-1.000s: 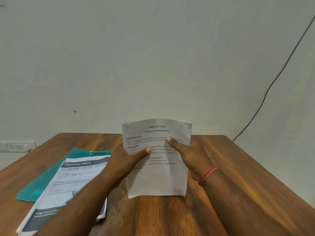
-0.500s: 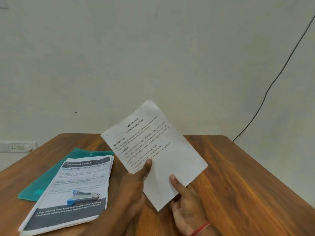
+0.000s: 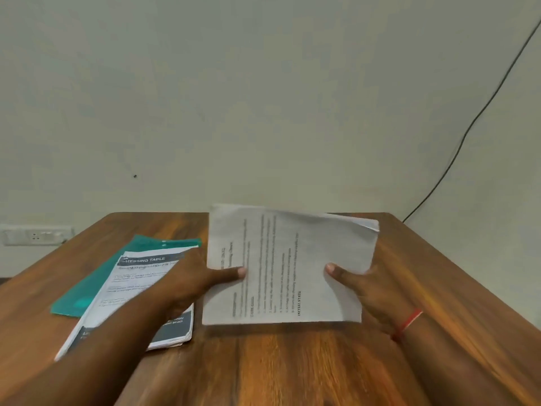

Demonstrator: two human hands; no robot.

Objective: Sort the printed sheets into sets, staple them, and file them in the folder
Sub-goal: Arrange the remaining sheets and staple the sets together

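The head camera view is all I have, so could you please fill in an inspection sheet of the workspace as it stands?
Surface: wooden table, against a pale wall.
Job's things: held sheets turned sideways, lower edge at the tabletop; top right corner curled. Printed stack lies flat at left, overlapping a teal folder. Stapler: not seen.
Clutter: nothing seen.
Grippers: left hand and right hand each grip a side of the held sheets, thumbs on the front; red band on the right wrist.
Cables: black cable runs down the wall behind the table's right corner.
Surroundings: wall socket at left.
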